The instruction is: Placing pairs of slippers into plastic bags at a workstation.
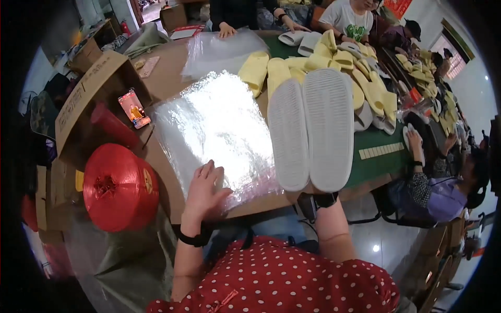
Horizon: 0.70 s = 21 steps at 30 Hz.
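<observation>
Slippers (pixel 312 130) gripped unbagged in right hand (pixel 313 192); left hand (pixel 205 189) flat, released, on bags (pixel 216 125); pile (pixel 360 68) far, unpacked.

Table (pixel 172 78) is carrying everything, cardboard covering its near part, green mat (pixel 383 138) showing at the right. Stack of clear plastic bags (pixel 216 125) is lying mid-table. Yellow slippers (pixel 313 62) are piling up beyond it; phone (pixel 134 108) is sitting to its left.
</observation>
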Each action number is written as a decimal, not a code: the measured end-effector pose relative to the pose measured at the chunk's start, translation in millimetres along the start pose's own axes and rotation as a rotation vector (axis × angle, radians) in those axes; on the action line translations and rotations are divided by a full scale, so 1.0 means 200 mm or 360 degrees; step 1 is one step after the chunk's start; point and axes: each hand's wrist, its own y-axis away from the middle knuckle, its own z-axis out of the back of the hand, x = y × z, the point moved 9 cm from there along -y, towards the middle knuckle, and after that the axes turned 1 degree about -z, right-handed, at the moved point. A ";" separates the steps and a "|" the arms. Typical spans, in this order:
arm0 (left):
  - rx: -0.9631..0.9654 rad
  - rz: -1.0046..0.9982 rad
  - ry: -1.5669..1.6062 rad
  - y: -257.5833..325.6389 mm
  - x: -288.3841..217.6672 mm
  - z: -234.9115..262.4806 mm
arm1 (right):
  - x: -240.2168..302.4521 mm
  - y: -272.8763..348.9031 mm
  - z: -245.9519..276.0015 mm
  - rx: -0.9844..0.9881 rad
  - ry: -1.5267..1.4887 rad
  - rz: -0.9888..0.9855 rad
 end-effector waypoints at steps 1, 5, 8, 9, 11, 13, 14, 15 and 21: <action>-0.0032 -0.0034 0.0027 -0.01 0.00 -0.01 | -0.01 0.00 0.00 -0.0016 -0.0038 -0.0042; -0.0047 -0.0018 0.0012 -0.01 -0.01 -0.01 | -0.02 0.04 -0.05 -0.0023 -0.0180 -0.0179; -0.0047 -0.0097 0.0054 -0.02 -0.03 0.01 | 0.00 0.09 -0.10 0.0035 -0.0272 -0.0201; -0.0065 -0.0065 0.0092 0.02 0.02 0.03 | -0.04 0.08 -0.12 0.0074 -0.0302 -0.0218; -0.0143 -0.0106 -0.0012 0.03 0.01 0.06 | -0.03 0.09 -0.14 0.0150 -0.0351 -0.0200; -0.0130 -0.0137 -0.0099 0.04 -0.01 0.10 | 0.02 0.03 -0.10 0.0262 -0.0085 0.0070; -0.0080 -0.0134 -0.0137 0.02 -0.03 0.09 | 0.06 -0.01 -0.04 0.0327 0.0205 0.0347; -0.0063 -0.0102 -0.0059 0.04 0.02 0.07 | 0.12 0.04 -0.09 0.0410 0.0530 0.0568; -0.0089 -0.0118 0.0017 0.04 0.05 -0.01 | 0.10 0.19 -0.19 0.0641 0.1099 0.0966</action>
